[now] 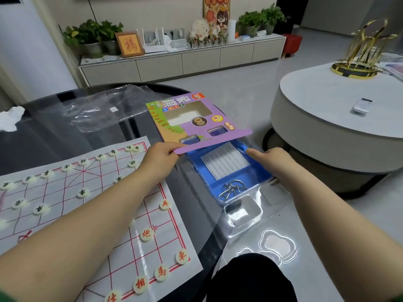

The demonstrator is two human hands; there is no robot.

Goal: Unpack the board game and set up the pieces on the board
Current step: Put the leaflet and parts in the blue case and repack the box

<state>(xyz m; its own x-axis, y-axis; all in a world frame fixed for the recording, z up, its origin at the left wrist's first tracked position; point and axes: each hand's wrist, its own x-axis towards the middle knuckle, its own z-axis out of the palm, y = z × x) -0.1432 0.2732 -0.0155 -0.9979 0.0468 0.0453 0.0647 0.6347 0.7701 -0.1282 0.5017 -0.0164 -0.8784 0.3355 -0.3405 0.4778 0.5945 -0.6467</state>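
Purple card cover (pixel 202 118) sits at frame centre, its near corner pinched by the left hand (pixel 162 156); the right hand (pixel 274 162) grips the blue tray (pixel 207 175) beneath. Lift the cover slowly, tray level; board (pixel 169 235) lies lower left.

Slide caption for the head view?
Left hand pinches the purple card over the blue tray gripped by the right hand, beside the board with pieces.
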